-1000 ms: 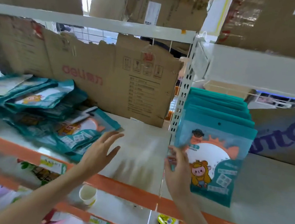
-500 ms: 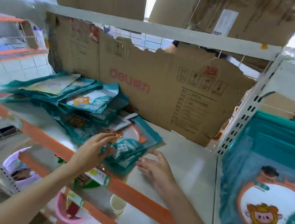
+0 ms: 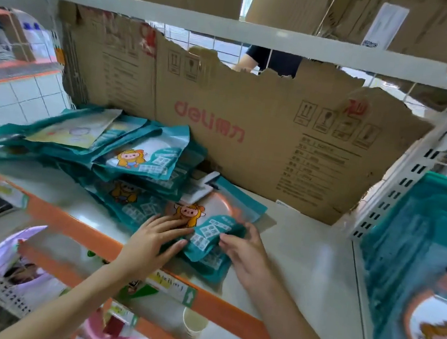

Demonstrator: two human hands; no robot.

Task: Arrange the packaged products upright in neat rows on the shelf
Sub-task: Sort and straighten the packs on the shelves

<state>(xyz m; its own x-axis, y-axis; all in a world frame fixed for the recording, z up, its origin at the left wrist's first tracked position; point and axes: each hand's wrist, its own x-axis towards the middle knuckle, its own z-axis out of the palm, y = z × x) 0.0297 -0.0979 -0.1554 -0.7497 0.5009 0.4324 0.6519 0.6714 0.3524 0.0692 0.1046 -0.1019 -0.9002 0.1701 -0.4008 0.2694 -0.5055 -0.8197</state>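
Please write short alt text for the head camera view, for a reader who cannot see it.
Both hands, left and right, take hold of a teal packet lying flat at the near end of a messy pile on the shelf; upright packets stand at right.

Teal packets (image 3: 134, 159) lie heaped on white shelf (image 3: 303, 262).
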